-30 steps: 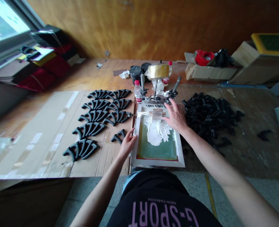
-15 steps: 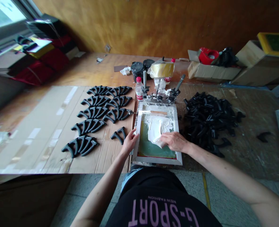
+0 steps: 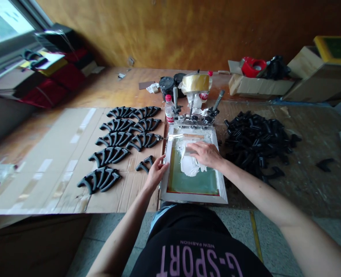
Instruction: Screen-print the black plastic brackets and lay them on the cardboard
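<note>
A screen printing frame (image 3: 222, 195) with a green mesh lies in front of me, hinged at its far end to a metal clamp (image 3: 194, 122). My left hand (image 3: 156, 171) grips the frame's left edge, thumb and fingers closed on it. White ink (image 3: 190, 167) is spread over the middle of the mesh. Over the far part of this ink, my right hand (image 3: 207, 154) is closed on a squeegee (image 3: 190, 150), mostly hidden under the fingers and smeared white. Beside my left hand lie two black curved handles (image 3: 143, 166) on cardboard.
Rows of black curved handles (image 3: 112, 138) lie on the cardboard (image 3: 57, 154) at left. A heap of similar black parts (image 3: 257, 138) sits at right. Behind the clamp stand a red-capped bottle (image 3: 169, 109), dark tubs (image 3: 167, 85) and a tape roll (image 3: 195, 82).
My right hand has moved the squeegee away from me, toward the far end of the mesh, and the ink patch has changed shape. The frame's near end looks slightly raised; my left hand stays on its edge.
</note>
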`<state>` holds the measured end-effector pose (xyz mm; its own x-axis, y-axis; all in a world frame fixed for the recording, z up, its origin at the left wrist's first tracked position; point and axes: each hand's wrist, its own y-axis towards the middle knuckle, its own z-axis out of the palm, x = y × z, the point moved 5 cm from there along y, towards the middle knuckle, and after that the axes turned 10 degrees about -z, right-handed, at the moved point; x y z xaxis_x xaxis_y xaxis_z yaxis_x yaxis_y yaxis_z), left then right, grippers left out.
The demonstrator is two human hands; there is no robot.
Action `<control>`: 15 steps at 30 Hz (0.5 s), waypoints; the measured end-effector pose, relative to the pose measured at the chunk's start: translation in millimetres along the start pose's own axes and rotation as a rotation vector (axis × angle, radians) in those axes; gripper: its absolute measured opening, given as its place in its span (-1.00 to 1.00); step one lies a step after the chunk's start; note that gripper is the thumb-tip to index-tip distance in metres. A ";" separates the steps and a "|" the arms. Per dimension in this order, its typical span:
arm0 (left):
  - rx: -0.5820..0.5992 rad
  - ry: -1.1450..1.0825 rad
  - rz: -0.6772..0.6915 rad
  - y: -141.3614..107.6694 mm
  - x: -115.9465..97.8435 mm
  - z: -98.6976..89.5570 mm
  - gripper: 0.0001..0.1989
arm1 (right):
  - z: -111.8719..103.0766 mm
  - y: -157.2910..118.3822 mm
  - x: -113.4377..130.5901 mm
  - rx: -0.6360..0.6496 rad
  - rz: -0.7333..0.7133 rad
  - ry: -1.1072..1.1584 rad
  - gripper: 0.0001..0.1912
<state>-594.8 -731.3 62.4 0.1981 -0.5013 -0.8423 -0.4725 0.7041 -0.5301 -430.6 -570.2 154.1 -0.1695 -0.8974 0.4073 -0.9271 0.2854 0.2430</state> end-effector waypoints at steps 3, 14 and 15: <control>-0.014 -0.042 0.055 -15.3 -31.0 -6.8 -0.37 | -42.6 28.1 -32.4 -0.129 0.178 -0.016 -0.42; -0.044 -0.472 0.445 -6.5 -165.2 11.7 -0.56 | -6.4 -67.6 -97.7 -0.028 0.449 -0.078 -0.69; -0.069 -0.510 0.418 -7.1 -155.8 16.4 -0.56 | 16.7 -67.9 -81.7 0.054 0.385 -0.105 -0.73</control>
<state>-608.3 -650.0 195.8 0.3605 0.1200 -0.9250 -0.6482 0.7454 -0.1559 -359.4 -521.9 89.7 -0.5388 -0.7584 0.3669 -0.8047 0.5922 0.0424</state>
